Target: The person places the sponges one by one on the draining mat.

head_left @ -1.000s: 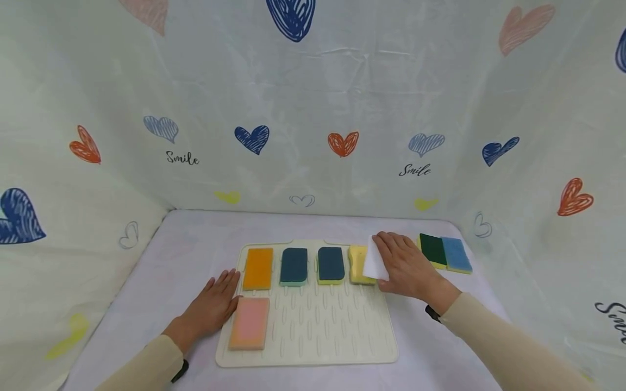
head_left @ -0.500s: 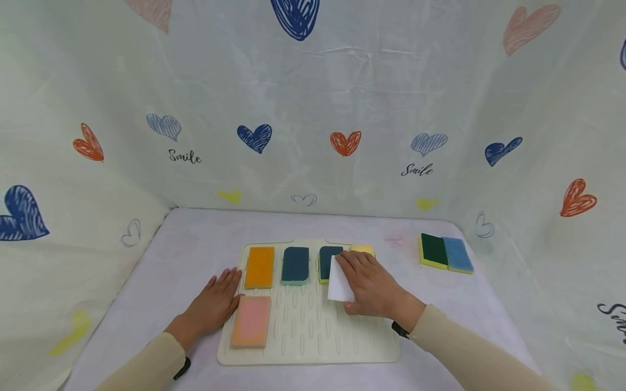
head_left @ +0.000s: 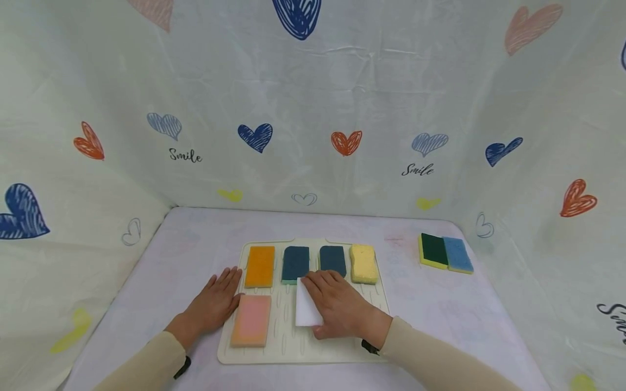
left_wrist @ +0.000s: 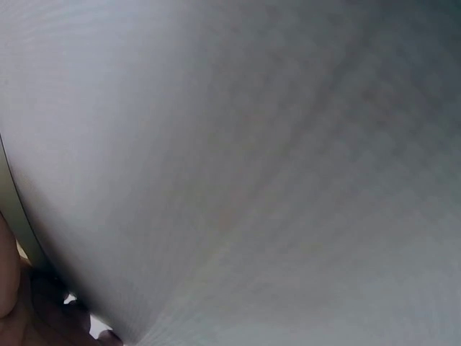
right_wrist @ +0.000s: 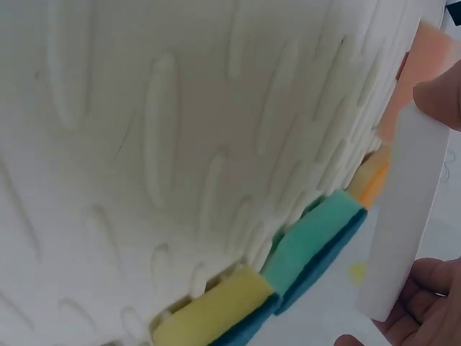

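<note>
My right hand (head_left: 344, 307) pinches a white rectangular sponge (head_left: 307, 307) over the middle of a cream ribbed mat (head_left: 282, 347). In the right wrist view the white sponge (right_wrist: 407, 209) stands between thumb and fingers. Flat along the mat's left edge lies my left hand (head_left: 212, 298), fingers straight, thumb reaching the mat's edge by a pink sponge (head_left: 251, 321). Across the mat's back run an orange sponge (head_left: 260, 266), a dark-blue-topped sponge (head_left: 295, 262), another dark-blue one (head_left: 332, 258) and a yellow sponge (head_left: 364, 264). Blurred pale fabric fills most of the left wrist view.
Off the mat at the table's right back, a dark green sponge (head_left: 434, 250) and a light blue sponge (head_left: 458, 254) lie side by side. A heart-printed curtain (head_left: 371, 184) encloses the back and sides of the white table (head_left: 415, 309).
My right hand has carried the white sponge left and nearer from above the yellow sponge, past the dark-blue one, to the mat's middle. My left hand has stayed put.
</note>
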### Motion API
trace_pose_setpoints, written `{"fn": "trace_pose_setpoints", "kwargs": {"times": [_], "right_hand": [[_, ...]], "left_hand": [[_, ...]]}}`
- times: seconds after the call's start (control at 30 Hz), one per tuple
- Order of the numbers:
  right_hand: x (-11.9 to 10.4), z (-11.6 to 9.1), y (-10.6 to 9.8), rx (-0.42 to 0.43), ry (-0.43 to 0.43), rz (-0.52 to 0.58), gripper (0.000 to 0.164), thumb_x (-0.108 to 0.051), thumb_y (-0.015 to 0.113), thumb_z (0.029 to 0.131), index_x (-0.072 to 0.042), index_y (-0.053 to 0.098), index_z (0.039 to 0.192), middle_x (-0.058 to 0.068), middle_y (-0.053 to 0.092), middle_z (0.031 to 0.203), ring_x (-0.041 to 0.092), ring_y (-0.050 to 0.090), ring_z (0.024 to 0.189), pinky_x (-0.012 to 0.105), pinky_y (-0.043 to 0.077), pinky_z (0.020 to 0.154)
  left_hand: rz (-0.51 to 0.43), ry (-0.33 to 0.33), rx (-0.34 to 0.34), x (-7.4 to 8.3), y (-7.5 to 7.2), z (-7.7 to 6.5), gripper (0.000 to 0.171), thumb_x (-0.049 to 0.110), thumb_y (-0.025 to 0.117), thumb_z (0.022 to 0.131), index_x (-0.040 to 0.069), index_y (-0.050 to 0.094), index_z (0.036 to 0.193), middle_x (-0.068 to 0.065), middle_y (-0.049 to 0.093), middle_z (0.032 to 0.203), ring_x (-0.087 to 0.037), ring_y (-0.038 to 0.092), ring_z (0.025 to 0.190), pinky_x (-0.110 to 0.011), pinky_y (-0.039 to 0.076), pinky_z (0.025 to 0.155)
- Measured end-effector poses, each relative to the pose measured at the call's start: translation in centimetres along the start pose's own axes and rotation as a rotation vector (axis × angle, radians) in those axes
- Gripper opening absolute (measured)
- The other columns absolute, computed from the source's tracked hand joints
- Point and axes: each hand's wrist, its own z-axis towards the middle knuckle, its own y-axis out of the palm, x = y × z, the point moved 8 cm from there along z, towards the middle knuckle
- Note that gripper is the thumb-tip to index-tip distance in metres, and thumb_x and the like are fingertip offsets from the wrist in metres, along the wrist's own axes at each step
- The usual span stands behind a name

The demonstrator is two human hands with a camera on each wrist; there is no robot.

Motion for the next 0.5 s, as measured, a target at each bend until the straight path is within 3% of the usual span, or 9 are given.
{"fn": "trace_pose_setpoints", "kwargs": {"times": [0.5], "right_hand": [[-3.3,0.8,2.3,-0.093,-0.013,0.066,0.103,-0.073,0.069,0.083,-0.009,0.041,0.158,0.006,0.048,0.158,0.022,0.05,0.14,0.045,0.041,0.117]], "left_hand": [[-0.007,0.003,-0.006,-0.1,0.1,0.0,0.065,0.028,0.055,0.11,-0.011,0.036,0.158,-0.03,0.04,0.163,-0.049,0.037,0.153,-0.067,0.031,0.122]]}}
